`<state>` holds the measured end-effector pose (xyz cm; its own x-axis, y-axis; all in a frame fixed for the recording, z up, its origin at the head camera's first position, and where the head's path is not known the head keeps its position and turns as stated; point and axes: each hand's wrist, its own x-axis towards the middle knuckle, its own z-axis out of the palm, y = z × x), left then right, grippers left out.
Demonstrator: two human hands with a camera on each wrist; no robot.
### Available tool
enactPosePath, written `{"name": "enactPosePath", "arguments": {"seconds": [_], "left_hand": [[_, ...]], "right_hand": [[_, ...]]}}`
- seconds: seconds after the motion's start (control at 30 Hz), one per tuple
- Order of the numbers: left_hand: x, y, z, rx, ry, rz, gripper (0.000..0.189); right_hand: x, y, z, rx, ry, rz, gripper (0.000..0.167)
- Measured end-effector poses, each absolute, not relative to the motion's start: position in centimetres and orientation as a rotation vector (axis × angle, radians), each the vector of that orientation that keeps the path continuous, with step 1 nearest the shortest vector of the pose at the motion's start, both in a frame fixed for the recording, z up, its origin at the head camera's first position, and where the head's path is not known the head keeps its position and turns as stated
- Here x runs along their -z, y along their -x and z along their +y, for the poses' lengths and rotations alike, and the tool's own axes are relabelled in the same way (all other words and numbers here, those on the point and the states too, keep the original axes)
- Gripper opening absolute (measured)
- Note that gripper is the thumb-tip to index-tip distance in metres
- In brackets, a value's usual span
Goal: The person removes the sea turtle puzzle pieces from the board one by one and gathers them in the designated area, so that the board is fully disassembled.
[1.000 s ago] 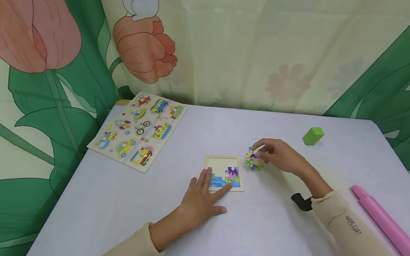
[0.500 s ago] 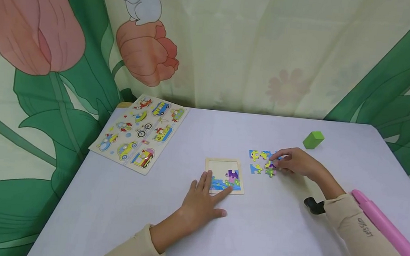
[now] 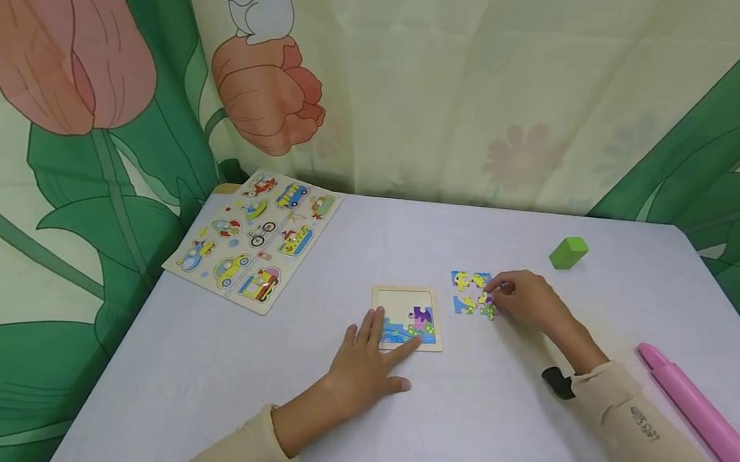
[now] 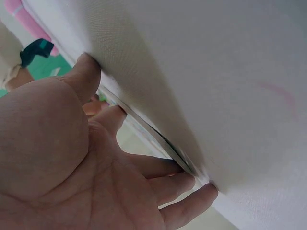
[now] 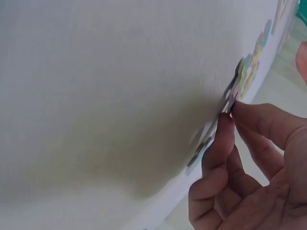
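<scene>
In the head view my left hand (image 3: 365, 363) lies with fingers spread on the front-left and front edge of a small wooden puzzle frame (image 3: 404, 290). Joined pieces with a blue and purple picture (image 3: 409, 331) fill the frame's lower part; its upper part shows bare board. Just right of the frame lie several loose jigsaw pieces (image 3: 462, 305), blue and yellow. At their right side my right hand (image 3: 525, 300) pinches a purple and green jigsaw piece (image 3: 487, 309) between thumb and index finger, close over the table. The right wrist view shows those fingertips meeting at the piece's edge.
A large vehicle puzzle board (image 3: 253, 243) lies at the back left. Toward the back right stands a green block (image 3: 568, 253). A long pink tube-shaped object (image 3: 698, 406) lies along the right side, beyond my right sleeve. A patterned curtain (image 3: 423, 81) hangs behind the table.
My right hand has moved right, from beside the frame to the far side of the loose pieces, uncovering several of them. The left hand stays on the frame.
</scene>
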<state>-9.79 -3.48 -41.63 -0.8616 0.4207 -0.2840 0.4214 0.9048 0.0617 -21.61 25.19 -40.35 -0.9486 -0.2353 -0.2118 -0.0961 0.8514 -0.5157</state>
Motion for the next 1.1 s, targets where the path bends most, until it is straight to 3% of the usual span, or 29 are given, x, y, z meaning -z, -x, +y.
{"name": "enactPosePath", "arguments": {"seconds": [0.43,0.8,1.1], "left_hand": [[41.4,9.7,-3.4,-0.01,-0.61,2.767,0.069],[41.4,9.7,-3.5,0.028,-0.622,2.772,0.068],[41.6,9.4,-3.3,0.161,-0.679,2.808,0.067]], "right_hand": [[40.7,20.9,24.0,0.739,0.243,2.848,0.015],[41.4,19.8,18.9,0.837,0.89,2.675,0.021],[41.7,19.5,17.3,0.761,0.871,2.675,0.024]]}}
